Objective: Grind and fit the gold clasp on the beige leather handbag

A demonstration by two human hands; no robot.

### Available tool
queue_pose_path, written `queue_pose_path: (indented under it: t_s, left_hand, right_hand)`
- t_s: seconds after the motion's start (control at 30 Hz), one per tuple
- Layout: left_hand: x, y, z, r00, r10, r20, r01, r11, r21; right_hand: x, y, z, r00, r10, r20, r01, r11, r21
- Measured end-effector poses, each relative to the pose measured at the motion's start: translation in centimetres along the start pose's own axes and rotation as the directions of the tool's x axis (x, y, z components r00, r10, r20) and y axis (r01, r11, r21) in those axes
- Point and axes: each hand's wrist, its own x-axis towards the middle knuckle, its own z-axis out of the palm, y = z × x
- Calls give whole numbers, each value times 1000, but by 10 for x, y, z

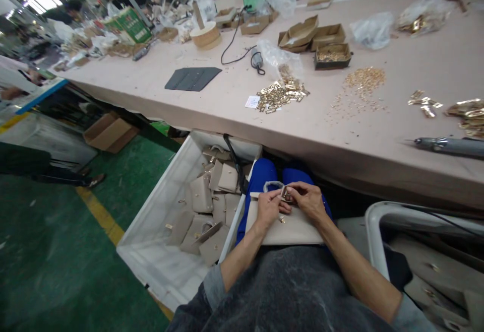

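Observation:
A beige handbag [291,231] lies flat across my blue-trousered lap, with a small gold fitting [282,219] on its front. Near its upper edge a wrapped, pale handle [273,185] curves up. My left hand [268,209] is closed at the base of this handle, thumb and finger on a gold metal clasp piece [286,194]. From the other side my right hand [308,201] pinches the same clasp piece. The fingers cover part of it, so how it joins the bag is hidden.
A white bin [151,226] of beige bags stands at my left, another bin [372,221] at my right. On the table [227,110] are gold clasps [278,95], tiny gold pieces [365,81], small boxes [333,55] and an electric screwdriver [449,145]. A person's legs [45,168] show at far left.

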Motion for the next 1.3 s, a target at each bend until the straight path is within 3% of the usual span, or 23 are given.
queue_pose_path:
  t_s: [0.57,1.03,1.3]
  left_hand:
    - [-4,3,3,1000,29,11,-29,999,42]
    - [-7,8,5,996,57,66,-62,995,73]
    - [-8,5,6,993,109,47,-112,991,75]
  right_hand:
    - [-7,-15,8,977,-193,-85,176,968,-177]
    - [-6,-6,14,993,-9,-121,0,998,-70]
    - [-8,-10,15,991,-8,-136,-3,997,-81]
